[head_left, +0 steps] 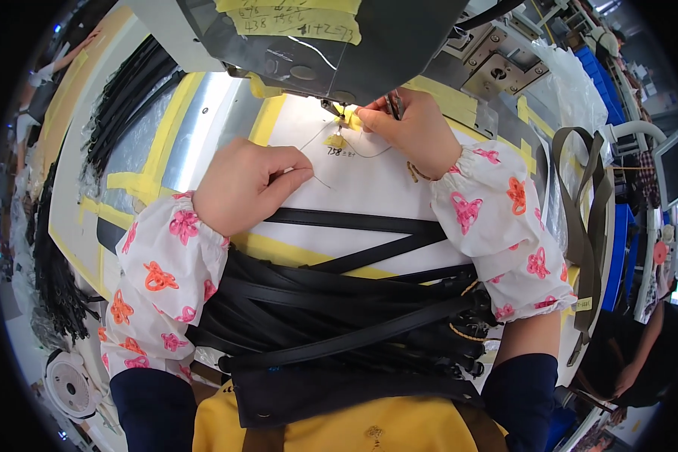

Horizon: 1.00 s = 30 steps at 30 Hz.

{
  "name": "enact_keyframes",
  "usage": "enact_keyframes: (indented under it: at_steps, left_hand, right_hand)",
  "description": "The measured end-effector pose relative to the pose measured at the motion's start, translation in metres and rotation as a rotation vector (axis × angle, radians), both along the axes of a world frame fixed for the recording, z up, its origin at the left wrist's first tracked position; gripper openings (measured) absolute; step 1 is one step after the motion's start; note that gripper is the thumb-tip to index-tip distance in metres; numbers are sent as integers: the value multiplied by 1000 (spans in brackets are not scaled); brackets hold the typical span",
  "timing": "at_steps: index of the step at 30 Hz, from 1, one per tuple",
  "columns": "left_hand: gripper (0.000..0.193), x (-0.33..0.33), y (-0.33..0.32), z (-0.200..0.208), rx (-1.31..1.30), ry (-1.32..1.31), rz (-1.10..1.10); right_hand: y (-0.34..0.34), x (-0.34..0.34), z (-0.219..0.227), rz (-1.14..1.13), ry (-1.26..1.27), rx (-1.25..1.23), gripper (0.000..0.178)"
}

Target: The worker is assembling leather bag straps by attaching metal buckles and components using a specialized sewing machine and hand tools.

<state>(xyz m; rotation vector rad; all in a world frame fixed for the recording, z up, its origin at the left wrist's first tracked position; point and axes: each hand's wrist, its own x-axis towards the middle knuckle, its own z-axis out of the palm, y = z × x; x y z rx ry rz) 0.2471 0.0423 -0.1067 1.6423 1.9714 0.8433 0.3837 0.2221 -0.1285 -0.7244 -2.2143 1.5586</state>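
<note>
Yellow tape (166, 138) edges the white counter (384, 192), and a dark sewing machine head (309, 71) looms above it, just beyond both hands. Thumb and forefinger of the left hand (245, 181) are pressed together, pinching a thin dark thread (322, 181) whose short tail pokes out past the fingertips. Just under the machine head, the right hand (422, 134) has its fingers bunched, with a slim dark tool (395, 105) jutting from between them; what its fingertips touch is too small to tell. One black strap (354, 219) lies on the counter, nearer the body than both hands. Nearer still, between the forearms, sits a heap of black straps (331, 301). Well right of the right hand hang olive straps (594, 196).
</note>
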Motion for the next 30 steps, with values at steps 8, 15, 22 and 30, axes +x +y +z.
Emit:
enact_keyframes:
  at_steps: [8, 15, 22, 30]
  left_hand:
    - [8, 6, 2, -2, 113, 124, 74]
    - [11, 9, 16, -10, 105, -54, -29]
    - [10, 7, 17, -7, 109, -77, 40]
    - [11, -5, 2, 5, 151, 56, 219]
  right_hand:
    - [-5, -1, 2, -2, -20, -15, 18]
    - [-9, -6, 7, 10, 68, -100, 15]
    - [-4, -13, -4, -25, 145, 58, 11]
    - [-4, -13, 1, -11, 43, 44, 11]
